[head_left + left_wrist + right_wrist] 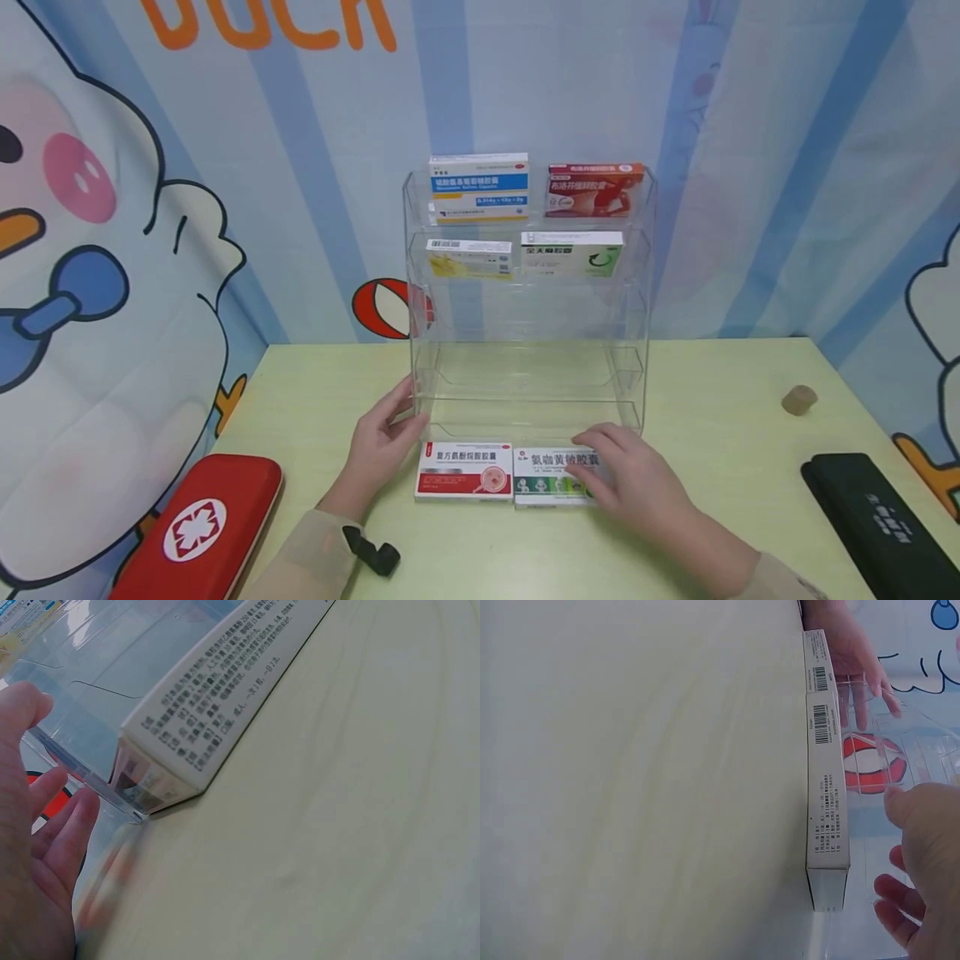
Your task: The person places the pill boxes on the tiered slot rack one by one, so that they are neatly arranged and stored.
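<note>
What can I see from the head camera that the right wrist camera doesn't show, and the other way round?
Only the head view shows the red case, the black case and the small brown cylinder.

Only the right wrist view shows the barcodes on the two front boxes.

Both show those front boxes, the left hand, the right hand, the clear rack, the table and the red-and-white ball printed on the backdrop.

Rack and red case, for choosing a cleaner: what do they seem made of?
The rack looks like clear, glossy plastic, likely acrylic: the backdrop shows through. The red case seems a smooth moulded shell, by its rounded corners; material unclear.
</note>
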`<state>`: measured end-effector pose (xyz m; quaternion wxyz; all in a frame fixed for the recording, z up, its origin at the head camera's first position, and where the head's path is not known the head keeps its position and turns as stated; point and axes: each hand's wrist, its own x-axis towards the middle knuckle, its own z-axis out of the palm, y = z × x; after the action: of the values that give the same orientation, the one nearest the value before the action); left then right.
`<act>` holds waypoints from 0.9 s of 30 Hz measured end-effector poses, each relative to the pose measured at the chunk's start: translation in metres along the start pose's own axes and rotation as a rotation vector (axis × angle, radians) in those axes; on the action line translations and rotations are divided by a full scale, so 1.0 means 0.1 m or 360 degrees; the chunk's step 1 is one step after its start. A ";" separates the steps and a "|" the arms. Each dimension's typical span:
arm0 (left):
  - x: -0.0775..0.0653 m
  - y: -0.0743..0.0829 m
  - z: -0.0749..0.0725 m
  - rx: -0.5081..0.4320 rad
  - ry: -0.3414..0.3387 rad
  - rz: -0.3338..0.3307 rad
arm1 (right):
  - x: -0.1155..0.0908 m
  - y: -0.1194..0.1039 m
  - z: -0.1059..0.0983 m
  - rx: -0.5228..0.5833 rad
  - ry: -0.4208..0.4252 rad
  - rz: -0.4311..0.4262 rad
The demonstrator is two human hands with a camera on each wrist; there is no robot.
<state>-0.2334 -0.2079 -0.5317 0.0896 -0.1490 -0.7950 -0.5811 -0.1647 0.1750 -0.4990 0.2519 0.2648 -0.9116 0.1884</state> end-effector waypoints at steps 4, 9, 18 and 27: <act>0.00 0.01 0.00 0.0005 0.0001 -0.0008 | -0.04 0.01 0.01 -0.0075 -0.0030 0.0016; 0.00 0.00 0.00 0.0010 0.0005 -0.0006 | -0.10 0.03 0.02 -0.0097 -0.0061 0.0042; 0.02 -0.02 0.01 0.0006 -0.0005 -0.0003 | -0.17 -0.02 -0.06 0.0028 -0.0316 0.0348; 0.01 0.02 0.00 0.0025 -0.0004 -0.0058 | -0.18 -0.04 -0.16 0.0099 -0.0493 0.0481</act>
<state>-0.2342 -0.2075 -0.5296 0.0791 -0.1345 -0.8023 -0.5762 -0.1437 0.1867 -0.4948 0.0695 0.1586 -0.9624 0.2092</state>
